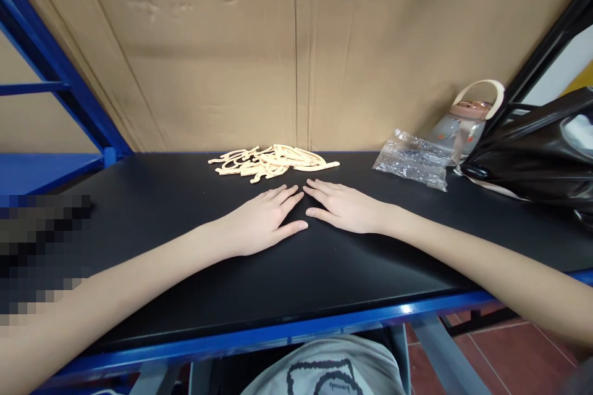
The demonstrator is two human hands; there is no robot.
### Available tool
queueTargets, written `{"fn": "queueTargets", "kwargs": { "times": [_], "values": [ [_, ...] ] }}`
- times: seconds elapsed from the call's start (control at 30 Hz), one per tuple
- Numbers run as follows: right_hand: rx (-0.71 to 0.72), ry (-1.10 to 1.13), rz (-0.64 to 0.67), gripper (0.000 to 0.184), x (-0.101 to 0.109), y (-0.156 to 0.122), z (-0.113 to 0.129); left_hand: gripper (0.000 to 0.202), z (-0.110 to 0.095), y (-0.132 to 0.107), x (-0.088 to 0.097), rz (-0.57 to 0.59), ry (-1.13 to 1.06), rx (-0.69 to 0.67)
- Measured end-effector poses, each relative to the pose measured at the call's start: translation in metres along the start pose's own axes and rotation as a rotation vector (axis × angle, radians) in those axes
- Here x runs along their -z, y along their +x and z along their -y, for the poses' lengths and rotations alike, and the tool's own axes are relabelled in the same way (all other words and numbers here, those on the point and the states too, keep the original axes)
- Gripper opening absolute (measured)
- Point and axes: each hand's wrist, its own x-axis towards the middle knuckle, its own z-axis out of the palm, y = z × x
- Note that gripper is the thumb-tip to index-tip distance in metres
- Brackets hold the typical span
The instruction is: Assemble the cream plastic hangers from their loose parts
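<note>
My left hand (266,220) rests palm down on the black tabletop (287,284), its fingers stretched out and the thumb apart. Facing it, my right hand (345,205) also lies flat with fingers extended. The fingertips of both hands come close together near the middle, and neither hand holds anything. Just beyond them, against the back wall, lies a loose pile of cream-coloured, thin curved pieces (278,160); what kind they are I cannot make out. Neither hand touches the pile.
Cardboard (208,62) walls off the back. To the right are a crumpled clear plastic bag (410,159), a clear bottle (466,126) with a carrying handle and strap, and a shiny black bag (532,154). A blue metal frame (60,68) rises at left.
</note>
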Motion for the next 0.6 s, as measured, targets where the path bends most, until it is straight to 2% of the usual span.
{"fn": "queueTargets", "kwargs": {
  "times": [0.47, 0.6],
  "values": [
    [0.008, -0.013, -0.013, 0.07, -0.002, -0.0001, -0.0009, 0.07, 0.0005, -0.0001, -0.0013, 0.017, 0.078, -0.006],
    [0.004, -0.015, -0.003, 0.07, -0.0013, -0.0005, -0.0002, 0.064, 0.0036, 0.0038, -0.0017, -0.065, 0.137, -0.032]
  ]
}}
